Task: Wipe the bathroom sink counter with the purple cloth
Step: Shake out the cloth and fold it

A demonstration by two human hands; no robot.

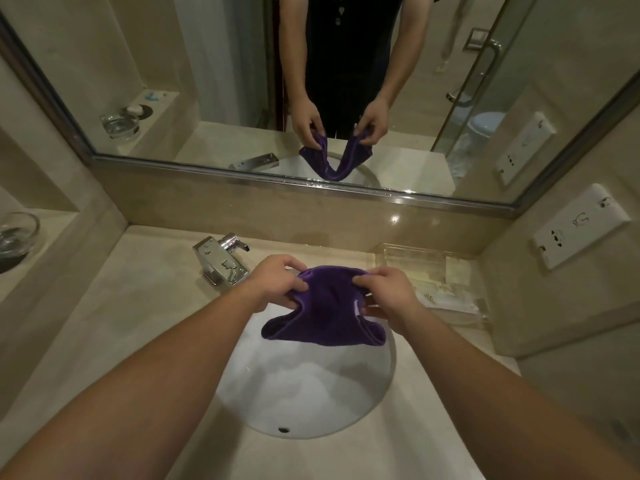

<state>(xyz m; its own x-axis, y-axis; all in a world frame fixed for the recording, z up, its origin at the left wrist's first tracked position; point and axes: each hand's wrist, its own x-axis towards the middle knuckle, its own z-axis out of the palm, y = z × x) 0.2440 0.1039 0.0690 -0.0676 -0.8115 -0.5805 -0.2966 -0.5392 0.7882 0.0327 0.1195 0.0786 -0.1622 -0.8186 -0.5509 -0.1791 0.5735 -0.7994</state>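
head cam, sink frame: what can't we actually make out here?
- Far rim of the sink, head view: covered by the purple cloth and both hands, left hand, right hand.
- Contents of the clear tray, head view: glare and blur, items unreadable.
- Glass bowl, head view: cut off by the left edge.
- Wall socket markings: too small.

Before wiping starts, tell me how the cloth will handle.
Probably floppy: the cloth sags in a deep fold between the left hand and right hand, over the sink. It looks light, since pinched fingers alone carry it. Its plush nap should grip rather than slip.
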